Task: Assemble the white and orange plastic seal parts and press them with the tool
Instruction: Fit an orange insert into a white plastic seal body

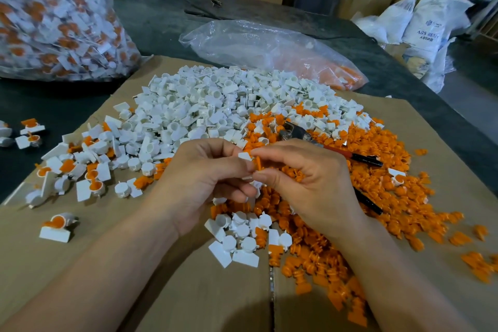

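Note:
My left hand [204,183] and my right hand [304,183] meet at the centre, above the piles. The left hand's fingers curl round a white seal part [244,156], of which only a corner shows. My right hand pinches an orange seal part [258,163] between thumb and forefinger, right against the white one. A big heap of white parts [215,105] lies beyond the hands. A spread of orange parts [377,183] lies to the right. The pressing tool [301,133], pliers with red and black handles, rests on the orange parts behind my right hand.
Everything sits on a flattened cardboard sheet [134,264] over a dark table. Assembled seals [80,167] lie scattered at the left. A full clear bag of finished seals [54,16] stands at the far left, and a near-empty bag [269,46] lies behind the piles.

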A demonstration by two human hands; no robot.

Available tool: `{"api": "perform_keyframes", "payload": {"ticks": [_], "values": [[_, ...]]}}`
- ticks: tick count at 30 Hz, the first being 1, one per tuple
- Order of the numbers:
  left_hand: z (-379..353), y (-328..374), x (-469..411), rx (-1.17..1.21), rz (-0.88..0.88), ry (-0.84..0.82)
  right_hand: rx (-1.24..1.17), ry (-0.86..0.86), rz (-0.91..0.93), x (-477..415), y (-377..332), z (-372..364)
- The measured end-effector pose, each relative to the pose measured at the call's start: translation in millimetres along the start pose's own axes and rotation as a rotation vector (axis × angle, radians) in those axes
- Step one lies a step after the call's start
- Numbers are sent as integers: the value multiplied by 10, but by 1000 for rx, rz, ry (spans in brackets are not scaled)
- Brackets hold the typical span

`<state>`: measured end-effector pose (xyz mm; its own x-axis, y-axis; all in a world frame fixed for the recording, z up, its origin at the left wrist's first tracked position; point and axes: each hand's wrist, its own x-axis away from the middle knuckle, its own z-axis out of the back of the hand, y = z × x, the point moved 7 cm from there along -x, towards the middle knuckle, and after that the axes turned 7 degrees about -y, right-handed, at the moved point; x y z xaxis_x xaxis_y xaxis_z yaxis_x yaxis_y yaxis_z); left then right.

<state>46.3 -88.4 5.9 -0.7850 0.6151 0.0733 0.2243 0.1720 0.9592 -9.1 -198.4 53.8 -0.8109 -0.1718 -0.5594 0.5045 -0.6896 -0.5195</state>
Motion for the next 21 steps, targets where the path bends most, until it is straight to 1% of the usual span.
{"api": "perform_keyframes", "payload": {"ticks": [6, 11, 15, 21], "values": [[-11, 11, 10, 16, -15, -23, 0, -17, 10, -7, -2, 13], [2, 30, 1, -65, -62, 6, 4, 4, 11, -1, 1, 9], [-13, 40, 4, -38, -56, -3, -115, 23, -66, 11, 54, 10], [-14, 49, 19, -29, -59, 8, -201, 9, -106, 16, 73, 7]]}}
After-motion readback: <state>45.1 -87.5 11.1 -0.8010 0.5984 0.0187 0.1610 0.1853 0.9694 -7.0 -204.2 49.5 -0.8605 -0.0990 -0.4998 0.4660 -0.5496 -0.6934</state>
